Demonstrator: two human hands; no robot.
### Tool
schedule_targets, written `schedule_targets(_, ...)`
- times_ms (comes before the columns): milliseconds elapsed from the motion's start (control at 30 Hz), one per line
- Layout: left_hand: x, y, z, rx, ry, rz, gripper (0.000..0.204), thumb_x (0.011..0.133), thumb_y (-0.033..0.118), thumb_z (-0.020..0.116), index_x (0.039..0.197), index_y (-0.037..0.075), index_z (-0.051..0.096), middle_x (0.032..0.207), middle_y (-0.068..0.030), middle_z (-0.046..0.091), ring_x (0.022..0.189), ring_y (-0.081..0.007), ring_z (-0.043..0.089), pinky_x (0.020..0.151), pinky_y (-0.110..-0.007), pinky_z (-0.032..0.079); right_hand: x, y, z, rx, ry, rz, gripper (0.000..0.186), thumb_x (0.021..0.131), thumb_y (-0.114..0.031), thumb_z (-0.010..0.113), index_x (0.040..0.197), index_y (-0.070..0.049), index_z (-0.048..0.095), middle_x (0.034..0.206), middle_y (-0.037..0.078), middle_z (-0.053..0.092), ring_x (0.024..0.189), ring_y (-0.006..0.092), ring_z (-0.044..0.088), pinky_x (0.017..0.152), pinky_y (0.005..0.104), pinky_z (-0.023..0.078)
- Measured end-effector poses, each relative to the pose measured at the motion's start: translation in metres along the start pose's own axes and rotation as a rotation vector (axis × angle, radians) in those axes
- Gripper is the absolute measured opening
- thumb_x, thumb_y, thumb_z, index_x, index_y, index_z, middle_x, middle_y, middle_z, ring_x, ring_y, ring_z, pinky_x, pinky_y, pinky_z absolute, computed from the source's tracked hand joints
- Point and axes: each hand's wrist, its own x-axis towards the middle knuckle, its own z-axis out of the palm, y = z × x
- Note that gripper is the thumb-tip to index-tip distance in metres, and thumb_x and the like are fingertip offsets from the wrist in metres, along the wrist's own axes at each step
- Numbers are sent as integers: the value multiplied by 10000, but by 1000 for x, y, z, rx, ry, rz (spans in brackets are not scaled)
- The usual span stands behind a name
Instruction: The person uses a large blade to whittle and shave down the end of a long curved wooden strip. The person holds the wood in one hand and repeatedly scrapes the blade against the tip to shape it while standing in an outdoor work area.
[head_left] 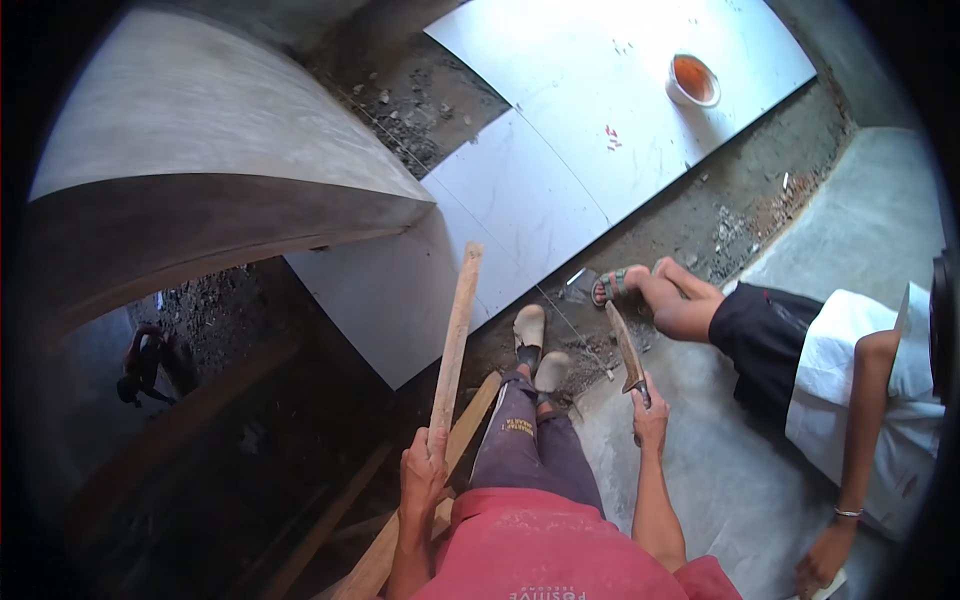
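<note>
In my left hand [424, 465] is a long pale wooden batten [456, 340], gripped near its lower end and angled up over the white tiles. My right hand [650, 420] is closed on the handle of a broad, curved machete-like knife [627, 350], its worn blade pointing upward near a seated person's feet. Below, my legs in dusty trousers end in beige clogs [530, 330], and longer timber planks [470, 420] lean beside my left leg.
White floor tiles [560, 230] carry a bucket [705, 95] with orange contents. A person [760, 340] sits on the grey concrete at right. A curved concrete structure [210, 110] fills the upper left; beneath it another person [145, 365] crouches on a lower, rubble-strewn level.
</note>
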Motion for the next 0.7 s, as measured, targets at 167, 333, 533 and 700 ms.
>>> schedule_targets(167,-13,32,-29,7,34,87,468,1037,460,457,930,17,561,622,-224,579,620,-445,627,570,-506,446,37,-106,-17,-62,139,-332,501,907,-202,651,1385,-83,559,1011,284,664,910,400,673,814,457,494)
schedule_targets(333,9,52,-33,-60,130,184,441,1035,447,466,966,21,558,637,-234,584,665,-467,632,596,-526,450,115,-188,0,15,198,-437,478,929,-232,636,1374,-74,566,978,280,672,874,404,666,797,448,500)
schedule_targets(533,66,100,-44,-141,223,344,373,1043,382,469,1129,26,540,711,-279,595,741,-515,615,658,-565,445,216,-257,47,141,186,-460,484,913,-252,650,1375,-126,579,656,132,595,515,218,612,507,393,511)
schedule_targets(700,113,180,-82,-241,226,395,337,1043,347,478,1148,32,539,754,-287,607,764,-518,607,673,-547,446,301,-320,66,236,190,-325,336,911,-243,636,1234,-151,651,612,83,555,412,201,541,363,374,475)
